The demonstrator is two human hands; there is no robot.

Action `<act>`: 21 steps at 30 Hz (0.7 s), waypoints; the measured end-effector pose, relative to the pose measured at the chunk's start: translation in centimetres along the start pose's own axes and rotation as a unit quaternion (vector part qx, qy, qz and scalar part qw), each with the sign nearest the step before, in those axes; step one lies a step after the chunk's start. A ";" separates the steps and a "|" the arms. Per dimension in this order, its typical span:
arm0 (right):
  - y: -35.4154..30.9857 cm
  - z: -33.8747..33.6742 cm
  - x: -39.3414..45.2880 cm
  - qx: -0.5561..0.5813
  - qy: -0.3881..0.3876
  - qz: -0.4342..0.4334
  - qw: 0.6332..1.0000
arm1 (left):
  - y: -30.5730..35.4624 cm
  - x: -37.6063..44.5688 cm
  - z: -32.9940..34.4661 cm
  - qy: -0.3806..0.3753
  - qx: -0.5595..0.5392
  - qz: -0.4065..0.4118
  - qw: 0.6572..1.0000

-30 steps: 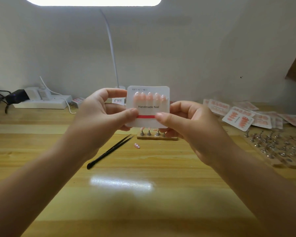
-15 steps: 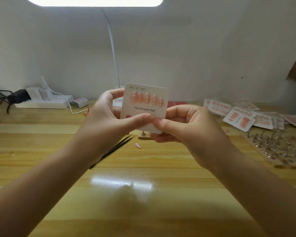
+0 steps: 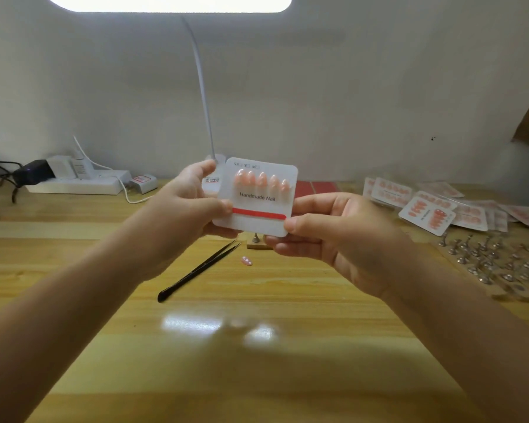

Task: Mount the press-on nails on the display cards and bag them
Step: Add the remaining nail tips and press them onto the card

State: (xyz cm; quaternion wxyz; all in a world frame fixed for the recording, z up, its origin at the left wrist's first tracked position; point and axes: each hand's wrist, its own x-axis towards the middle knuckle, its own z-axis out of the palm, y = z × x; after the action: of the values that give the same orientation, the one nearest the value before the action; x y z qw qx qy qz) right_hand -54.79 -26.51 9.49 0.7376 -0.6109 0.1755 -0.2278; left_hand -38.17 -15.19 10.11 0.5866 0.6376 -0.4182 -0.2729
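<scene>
White card stock: a display card point(image 3: 257, 196) printed "Handmade Nail" is held upright above the wooden bench point(image 3: 257, 346), facing the person. The left hand point(image 3: 177, 221) pinches its left edge, thumb on the front, fingers curled behind; the right hand point(image 3: 333, 236) pinches the lower right corner the same way, so each grip is clenched on the card. Five peach press-on nails point(image 3: 261, 180) sit in a row across the upper half; a red strip point(image 3: 258, 214) crosses the lower half. On the bench below lie black tweezers point(image 3: 199, 271), one loose nail point(image 3: 246, 261) and a small wooden stand point(image 3: 258, 243). Finished cards point(image 3: 426, 213) lie piled at far right.
</scene>
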 end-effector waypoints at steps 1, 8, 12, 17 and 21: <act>0.1 0.1 -0.1 -0.005 0.006 -0.005 1.000 | -0.4 -0.1 0.2 0.054 0.143 0.061 0.986; 0.5 1.4 -0.8 -0.092 0.033 -0.095 0.991 | -1.3 -2.1 2.6 0.171 0.384 0.382 0.823; 0.5 1.6 -1.0 -0.120 0.019 -0.129 0.984 | -1.0 -2.8 3.3 0.151 0.317 0.353 0.867; 1.0 1.5 -1.0 -0.189 0.020 -0.161 0.968 | -0.9 -2.8 3.5 0.157 0.280 0.329 0.888; 1.2 1.5 -0.9 -0.222 0.022 -0.183 0.957 | -1.1 -2.6 3.6 0.166 0.242 0.297 0.909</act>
State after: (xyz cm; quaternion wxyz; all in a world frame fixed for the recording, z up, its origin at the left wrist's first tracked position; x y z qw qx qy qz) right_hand -54.59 -24.64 8.60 0.5247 -0.7759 0.1233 -0.3278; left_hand -42.26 -14.87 8.10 0.5290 0.6425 -0.5382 0.1330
